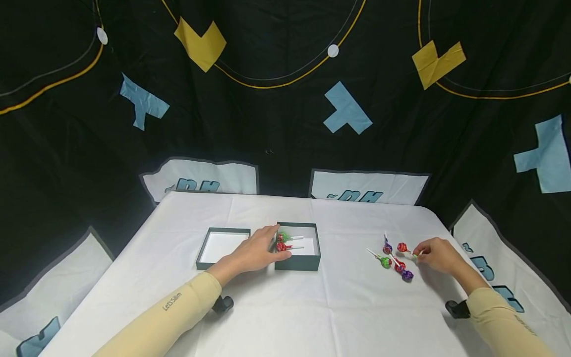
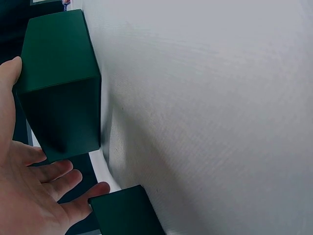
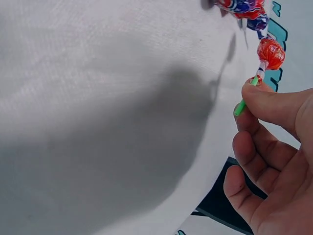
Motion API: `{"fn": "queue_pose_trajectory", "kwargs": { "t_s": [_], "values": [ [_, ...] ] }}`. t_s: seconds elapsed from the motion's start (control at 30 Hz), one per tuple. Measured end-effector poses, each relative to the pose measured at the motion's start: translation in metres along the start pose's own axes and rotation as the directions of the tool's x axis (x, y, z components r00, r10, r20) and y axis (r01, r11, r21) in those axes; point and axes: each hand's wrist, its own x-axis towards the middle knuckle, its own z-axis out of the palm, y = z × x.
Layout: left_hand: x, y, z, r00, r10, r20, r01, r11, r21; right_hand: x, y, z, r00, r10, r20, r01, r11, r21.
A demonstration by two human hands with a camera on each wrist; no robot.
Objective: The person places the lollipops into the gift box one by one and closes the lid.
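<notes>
Head view: right of the box (image 1: pixel 297 263), beside loose lollipops (image 1: pixel 385 262) on the bench (image 1: pixel 357 312), the right hand (image 1: pixel 437 254) pinches a red lollipop (image 1: pixel 402 247) by its green stick (image 3: pixel 239 108), candy end (image 3: pixel 271 54) pointing left toward the box; the left hand (image 1: pixel 256 249), fingers spread, touches the box's left side.

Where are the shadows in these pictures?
Right wrist view: a big soft shadow on the cloth, probably from the right hand and lollipop; left wrist view: a fainter streak beside the bigger box; head view: soft shadows near both sleeves.
</notes>
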Motion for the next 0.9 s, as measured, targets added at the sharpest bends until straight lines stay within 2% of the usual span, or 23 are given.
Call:
{"fn": "queue_pose_trajectory", "kwargs": {
  "t_s": [0.47,0.9],
  "values": [
    [0.001,-0.003,0.003,1.000,0.006,-0.006,-0.006,1.000,-0.005,-0.003,-0.007,-0.004,0.999,-0.049,-0.023,0.050,0.999,0.018],
    [0.002,-0.004,0.004,1.000,0.014,-0.014,-0.014,1.000,-0.005,-0.007,-0.023,-0.010,0.995,-0.083,-0.060,0.086,0.995,0.050]
  ]
}}
